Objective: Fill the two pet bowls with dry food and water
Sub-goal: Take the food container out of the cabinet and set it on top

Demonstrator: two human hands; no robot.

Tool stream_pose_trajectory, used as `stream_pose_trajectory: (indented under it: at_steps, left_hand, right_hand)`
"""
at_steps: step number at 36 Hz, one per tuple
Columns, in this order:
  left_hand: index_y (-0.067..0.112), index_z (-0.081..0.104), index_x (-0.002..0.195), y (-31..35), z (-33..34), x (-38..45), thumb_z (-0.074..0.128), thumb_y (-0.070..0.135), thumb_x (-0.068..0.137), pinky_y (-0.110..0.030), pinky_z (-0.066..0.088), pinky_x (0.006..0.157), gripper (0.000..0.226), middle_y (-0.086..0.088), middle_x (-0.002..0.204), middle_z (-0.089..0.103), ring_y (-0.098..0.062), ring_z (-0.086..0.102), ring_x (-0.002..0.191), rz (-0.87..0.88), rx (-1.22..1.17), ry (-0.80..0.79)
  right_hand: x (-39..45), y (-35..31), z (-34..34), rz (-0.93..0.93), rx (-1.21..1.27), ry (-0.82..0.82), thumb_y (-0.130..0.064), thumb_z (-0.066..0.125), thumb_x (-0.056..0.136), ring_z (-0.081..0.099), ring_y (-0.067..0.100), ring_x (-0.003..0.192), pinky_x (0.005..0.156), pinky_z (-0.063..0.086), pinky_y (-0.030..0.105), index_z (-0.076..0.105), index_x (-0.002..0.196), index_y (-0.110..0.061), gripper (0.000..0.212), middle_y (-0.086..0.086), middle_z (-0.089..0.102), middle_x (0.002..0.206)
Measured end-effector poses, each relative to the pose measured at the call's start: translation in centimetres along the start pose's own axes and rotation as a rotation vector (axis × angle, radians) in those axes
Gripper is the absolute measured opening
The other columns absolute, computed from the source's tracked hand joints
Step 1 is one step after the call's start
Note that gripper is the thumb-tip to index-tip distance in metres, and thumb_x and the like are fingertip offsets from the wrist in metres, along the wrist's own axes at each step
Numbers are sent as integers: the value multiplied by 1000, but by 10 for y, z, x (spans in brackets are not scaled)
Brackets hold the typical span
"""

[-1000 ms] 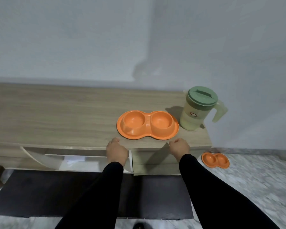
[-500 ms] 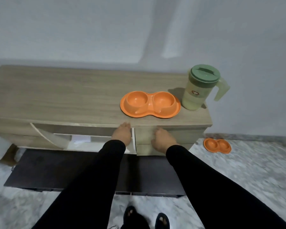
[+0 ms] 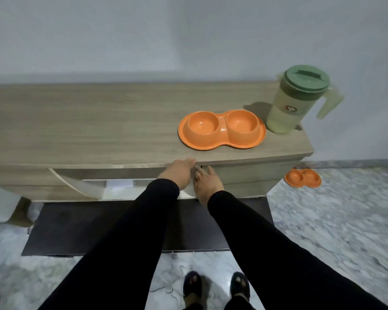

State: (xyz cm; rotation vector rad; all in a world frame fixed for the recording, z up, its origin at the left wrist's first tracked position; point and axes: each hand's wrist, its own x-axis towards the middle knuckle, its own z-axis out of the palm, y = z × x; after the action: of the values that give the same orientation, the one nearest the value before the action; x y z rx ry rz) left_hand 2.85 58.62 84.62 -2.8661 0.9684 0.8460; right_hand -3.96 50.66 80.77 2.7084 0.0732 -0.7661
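An orange double pet bowl [image 3: 222, 130] lies on the right part of a low wooden cabinet top [image 3: 99, 121]; both of its cups look empty. A pale green pitcher [image 3: 297, 101] with a darker green lid stands just right of it, handle pointing right. My left hand [image 3: 179, 173] reaches to the front edge of the cabinet top, fingers stretched out. My right hand [image 3: 207, 181] lies flat on the cabinet front beside it, fingers apart. Neither hand holds anything. No dry food is visible.
A second orange double bowl [image 3: 302, 177] sits on the marble floor right of the cabinet. The cabinet's left compartment [image 3: 112, 186] shows a white interior behind a curved panel. A dark mat [image 3: 81, 227] lies before the cabinet. My feet [image 3: 215, 287] stand below.
Both hands dropped from the cabinet's top edge to its front and drew together near the middle seam. The view pulled back and shifted left, so the bowl and pitcher now sit further right.
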Motion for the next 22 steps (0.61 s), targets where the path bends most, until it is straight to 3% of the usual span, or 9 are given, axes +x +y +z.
stream_pose_trajectory:
  at_steps: [3,8,11,17,22]
  left_hand:
    - [18,7,155,-1,-1,-2,34,-9,94,-30,20,116,72,0,163,8,-22,16,148,28,3,-1]
    - [16,-1,155,-3,1,1,37,-10,93,-31,19,117,77,-1,163,-2,-23,10,149,41,42,-27]
    - [14,-2,155,-3,3,1,37,-9,93,-31,18,118,77,-2,163,-4,-22,6,150,54,49,-26]
    - [11,5,154,-5,7,0,36,-8,93,-33,28,116,71,-3,161,9,-21,17,147,97,63,19]
    - [12,-5,154,-7,11,2,38,-9,92,-31,22,119,78,-1,163,-6,-21,3,150,91,70,0]
  right_hand:
    - [5,-6,0,36,-17,-10,-29,35,101,-4,24,150,120,6,51,28,151,-14,53,9,4,162]
    - [12,-9,3,96,-5,-66,-32,35,101,-6,24,150,119,4,54,28,151,-16,53,8,-3,162]
    - [17,-8,5,122,-9,-73,-37,37,100,-3,24,150,119,4,54,26,152,-16,57,8,0,162]
    - [25,-7,5,149,-26,-126,-41,38,100,-4,23,150,119,2,53,27,151,-18,58,7,-2,162]
    - [25,-11,1,166,-129,-165,-47,35,99,-4,26,149,117,8,53,22,152,-20,61,9,-3,162]
